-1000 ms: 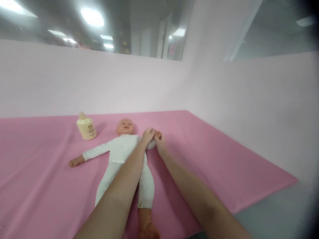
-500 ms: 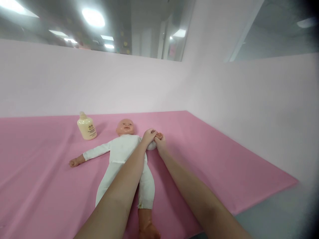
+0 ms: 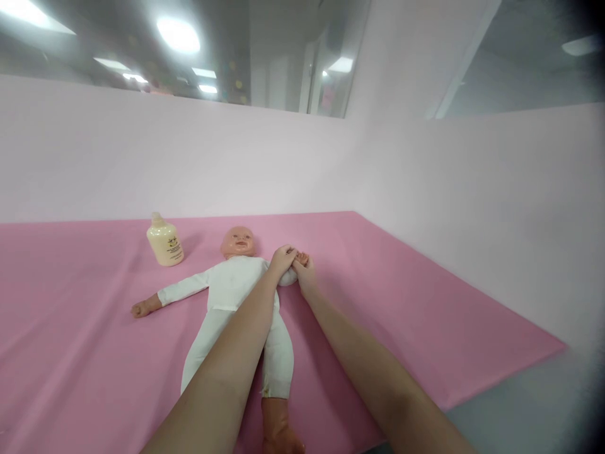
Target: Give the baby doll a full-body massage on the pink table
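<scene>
a pink sheet (image 3: 425,315) covers the table, and a baby doll (image 3: 236,290) lies on its back in the middle of it. everything here is told from the doll.

far out to the left of the doll is its one little bare hand, at the end of a white sleeve that stretches across the sheet. up and to the left of the doll's head stands a cream bottle (image 3: 164,241) with a small picture on it. it stands upright and does not touch the doll.

the doll wears a white suit. its head points away from the person, and one bare foot shows at the bottom edge, close to the person.

the left hand (image 3: 282,260) reaches over the doll's tummy to the doll's other arm, just right of its head. the fingers are curled down over the white sleeve there and they touch it.

the right hand (image 3: 305,272) is just beside the left hand, on the right side of the doll. its fingers are closed around the doll's tiny hand, which peeks out on top. the two hands touch each other.

behind the doll is a pale pink wall (image 3: 189,157).
</scene>
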{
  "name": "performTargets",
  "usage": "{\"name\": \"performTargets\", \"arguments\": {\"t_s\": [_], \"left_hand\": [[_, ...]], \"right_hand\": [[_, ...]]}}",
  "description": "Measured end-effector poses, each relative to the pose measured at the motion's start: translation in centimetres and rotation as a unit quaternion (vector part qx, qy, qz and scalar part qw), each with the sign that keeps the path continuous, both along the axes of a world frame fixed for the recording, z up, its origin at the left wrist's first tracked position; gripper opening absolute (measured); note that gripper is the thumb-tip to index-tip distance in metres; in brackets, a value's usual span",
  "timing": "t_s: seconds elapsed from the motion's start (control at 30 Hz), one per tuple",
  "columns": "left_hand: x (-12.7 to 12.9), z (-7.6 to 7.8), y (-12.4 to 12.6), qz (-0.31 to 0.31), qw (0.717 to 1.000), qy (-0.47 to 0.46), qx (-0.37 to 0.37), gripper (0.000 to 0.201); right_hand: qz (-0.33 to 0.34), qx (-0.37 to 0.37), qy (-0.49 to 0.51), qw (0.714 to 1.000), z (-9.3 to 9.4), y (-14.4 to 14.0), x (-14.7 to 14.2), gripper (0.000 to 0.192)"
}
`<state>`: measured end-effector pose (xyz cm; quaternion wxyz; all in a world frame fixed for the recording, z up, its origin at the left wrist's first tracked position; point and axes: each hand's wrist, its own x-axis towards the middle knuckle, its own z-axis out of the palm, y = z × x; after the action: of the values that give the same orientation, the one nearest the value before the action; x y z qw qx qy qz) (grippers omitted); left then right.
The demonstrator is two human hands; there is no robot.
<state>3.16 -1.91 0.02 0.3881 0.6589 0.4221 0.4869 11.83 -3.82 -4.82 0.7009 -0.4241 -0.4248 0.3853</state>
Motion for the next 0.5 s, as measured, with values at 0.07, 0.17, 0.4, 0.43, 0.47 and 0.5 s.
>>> {"name": "performTargets", "arguments": {"t_s": [0.07, 0.17, 0.4, 0.43, 0.47, 0.5], "left_hand": [[0.01, -0.01, 0.02, 0.0, 1.0, 0.001, 0.003, 0.016], [0.01, 0.03, 0.0, 0.001, 1.0, 0.003, 0.005, 0.017], [0.0, 0.13, -0.12, 0.003, 1.0, 0.007, 0.006, 0.019], [0.01, 0.13, -0.12, 0.003, 1.0, 0.007, 0.006, 0.019], [0.01, 0.12, -0.11, 0.003, 1.0, 0.008, 0.005, 0.019], [0.02, 0.12, -0.1, 0.004, 1.0, 0.008, 0.005, 0.019]], "right_hand": [[0.004, 0.005, 0.012, 1.0, 0.18, -0.12, -0.09, 0.028], [0.008, 0.009, 0.024, 1.0, 0.47, -0.37, -0.19, 0.026], [0.005, -0.001, 0.025, 1.0, 0.93, -0.75, -0.3, 0.025], [0.004, -0.003, 0.025, 1.0, 0.97, -0.76, -0.31, 0.026], [0.002, -0.005, 0.024, 1.0, 1.01, -0.78, -0.33, 0.025], [0.001, -0.006, 0.024, 1.0, 1.05, -0.8, -0.34, 0.025]]}}
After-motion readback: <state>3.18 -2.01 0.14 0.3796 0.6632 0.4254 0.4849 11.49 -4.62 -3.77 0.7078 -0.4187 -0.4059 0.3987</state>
